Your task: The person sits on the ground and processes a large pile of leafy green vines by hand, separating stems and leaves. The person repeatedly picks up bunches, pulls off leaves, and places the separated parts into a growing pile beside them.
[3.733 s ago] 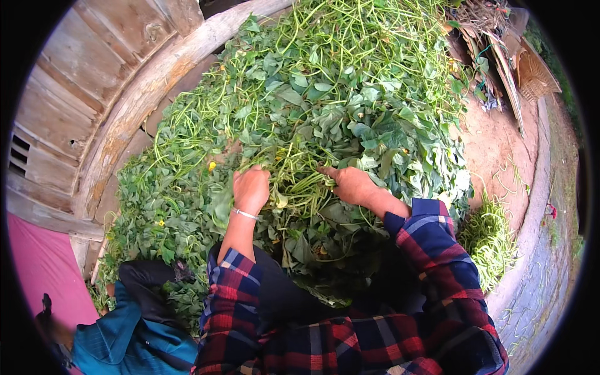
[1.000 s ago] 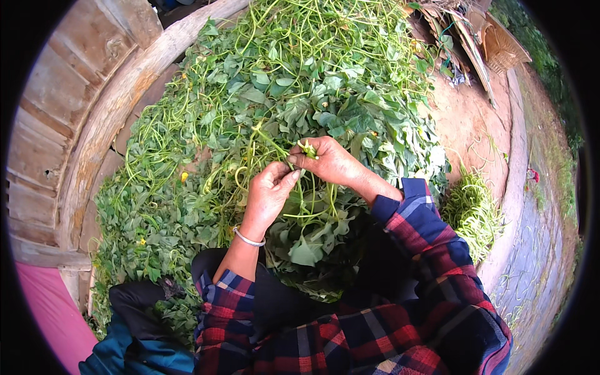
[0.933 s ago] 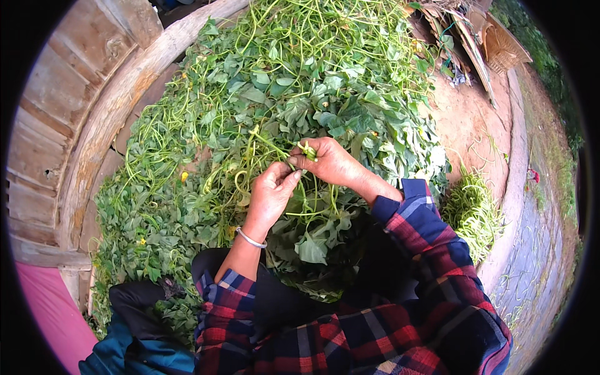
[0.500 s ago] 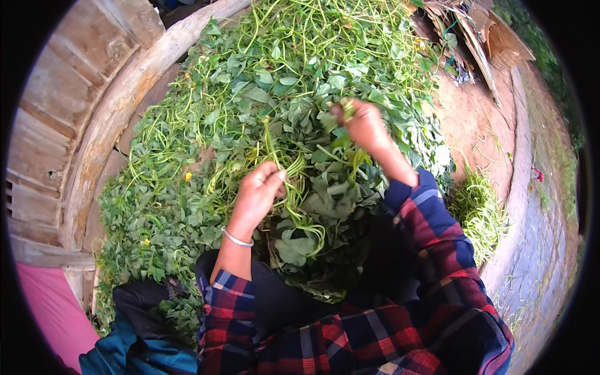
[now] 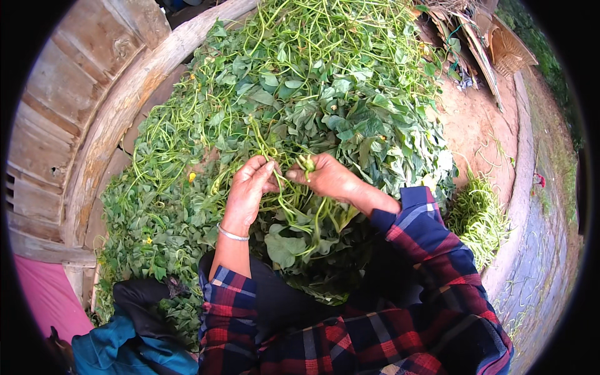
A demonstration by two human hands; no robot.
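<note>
My left hand (image 5: 245, 190), with a silver bangle at its wrist, is closed in a pinch on a leafy green vine (image 5: 282, 201). A broad leaf (image 5: 284, 247) hangs below it. Close to its right, my right hand (image 5: 335, 182) grips a short bunch of green stems (image 5: 306, 164) between thumb and fingers. The fingertips of the two hands almost meet. Beneath and around them spreads a large heap of green leafy vines (image 5: 269, 94); its near part lies in shade between my legs.
Right of my right arm lies a pile of pale green stalks (image 5: 478, 212) on bare earth. A wooden plank wall (image 5: 69, 125) and a log beam (image 5: 119, 119) run along the left. Dry husks and a wicker basket (image 5: 509, 53) stand far right. A person's teal clothing (image 5: 125, 350) shows lower left.
My right hand has come down and left, from above the heap to beside my left hand, still holding stems. My left hand has shifted slightly left and keeps its pinch on the vine.
</note>
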